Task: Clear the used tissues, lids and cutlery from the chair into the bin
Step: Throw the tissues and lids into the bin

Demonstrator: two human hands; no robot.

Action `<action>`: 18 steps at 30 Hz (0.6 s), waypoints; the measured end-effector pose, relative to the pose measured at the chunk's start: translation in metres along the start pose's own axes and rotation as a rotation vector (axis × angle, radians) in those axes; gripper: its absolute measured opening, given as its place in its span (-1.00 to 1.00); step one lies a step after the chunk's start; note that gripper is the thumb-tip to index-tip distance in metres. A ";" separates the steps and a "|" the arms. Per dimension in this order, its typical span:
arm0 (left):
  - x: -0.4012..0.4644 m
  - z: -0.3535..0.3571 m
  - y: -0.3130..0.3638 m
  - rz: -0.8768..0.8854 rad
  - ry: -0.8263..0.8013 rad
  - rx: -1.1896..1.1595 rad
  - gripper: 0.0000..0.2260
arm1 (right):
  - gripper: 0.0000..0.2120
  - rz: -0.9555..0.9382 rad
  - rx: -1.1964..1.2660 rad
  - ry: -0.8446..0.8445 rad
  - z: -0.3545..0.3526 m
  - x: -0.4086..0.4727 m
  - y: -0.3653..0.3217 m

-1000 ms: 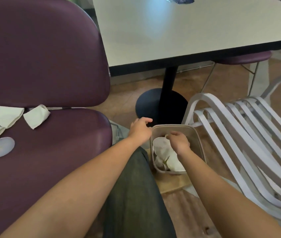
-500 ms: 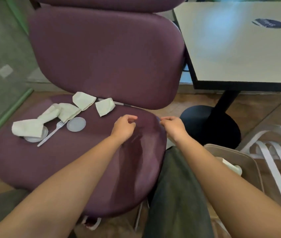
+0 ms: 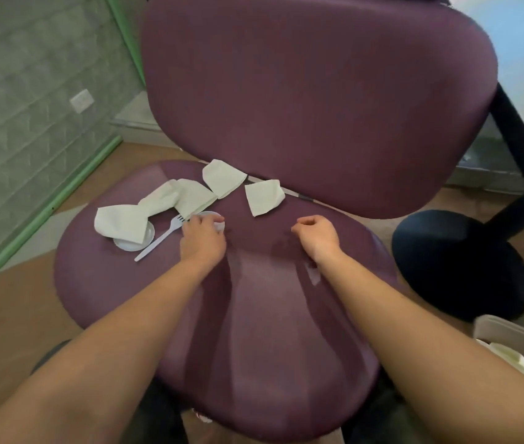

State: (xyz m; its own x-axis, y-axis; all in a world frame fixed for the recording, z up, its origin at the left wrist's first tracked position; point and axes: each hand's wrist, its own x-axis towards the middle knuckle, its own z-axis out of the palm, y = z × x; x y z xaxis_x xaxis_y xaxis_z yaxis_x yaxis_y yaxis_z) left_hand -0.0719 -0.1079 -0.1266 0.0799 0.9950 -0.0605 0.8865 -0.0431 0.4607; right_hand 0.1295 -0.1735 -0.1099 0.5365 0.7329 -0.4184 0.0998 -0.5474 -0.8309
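Left hand (image 3: 202, 240) rests on the purple chair (image 3: 254, 315) seat, fingers curled over a round white lid (image 3: 214, 216); grip not confirmed. White plastic fork (image 3: 161, 237) lies just left of that lid. Second lid (image 3: 132, 241) further left, under a crumpled tissue (image 3: 123, 224). Three more tissues nearer the backrest. Right hand (image 3: 316, 235) loosely curled, empty, above seat. Bin (image 3: 510, 334) right of chair.

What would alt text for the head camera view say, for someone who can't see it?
A person's left hand reaches onto a round lid on a purple chair seat, beside a white plastic fork, several tissues and a second lid. The right hand hovers loosely curled and empty; the bin sits at lower right.
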 end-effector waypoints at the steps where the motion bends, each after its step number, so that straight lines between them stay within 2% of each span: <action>1: 0.004 0.001 -0.004 0.006 0.016 0.034 -0.68 | -0.80 -0.003 -0.002 -0.002 0.007 0.005 -0.002; 7: 0.017 0.015 -0.013 -0.070 0.156 0.070 -0.62 | -0.60 -0.031 -0.045 0.054 0.036 0.031 -0.013; 12: 0.021 0.023 -0.019 -0.127 0.199 0.040 -0.51 | -0.47 -0.068 -0.186 0.159 0.057 0.057 -0.028; 18: 0.024 0.022 -0.020 -0.154 0.183 0.015 -0.46 | -0.47 -0.052 -0.292 0.152 0.071 0.075 -0.034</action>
State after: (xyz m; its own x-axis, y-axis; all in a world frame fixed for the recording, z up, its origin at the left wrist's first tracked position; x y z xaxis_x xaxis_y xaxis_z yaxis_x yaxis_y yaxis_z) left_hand -0.0775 -0.0849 -0.1570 -0.1397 0.9896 0.0330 0.8886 0.1106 0.4451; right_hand 0.1071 -0.0719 -0.1391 0.6410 0.7062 -0.3007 0.3543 -0.6197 -0.7003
